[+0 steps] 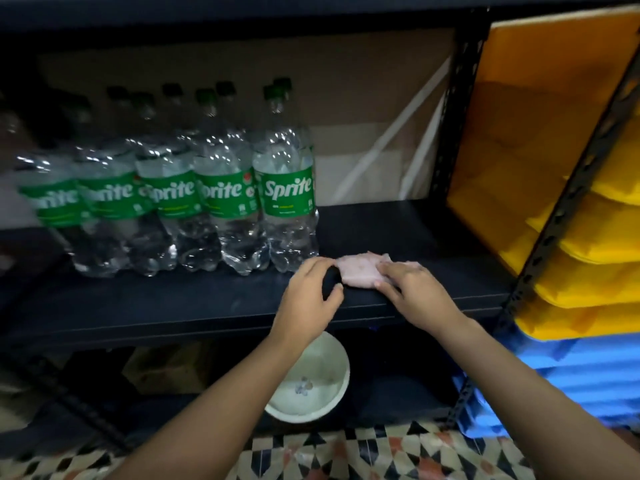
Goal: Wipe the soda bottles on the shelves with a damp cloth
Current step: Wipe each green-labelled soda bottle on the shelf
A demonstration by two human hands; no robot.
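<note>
Five Sprite bottles line the front of the dark shelf, more ranked behind, and not one is under the cloth right now. Both hands are busy beside the rightmost bottle: the pale pink cloth lies flat on the shelf, the right hand pressing on it with flat fingers, the left hand curled at its near edge, seemingly pinching a corner. Looks like folding, so the wiping appears to lie ahead. Whether any bottle is already clean, I can't tell.
</note>
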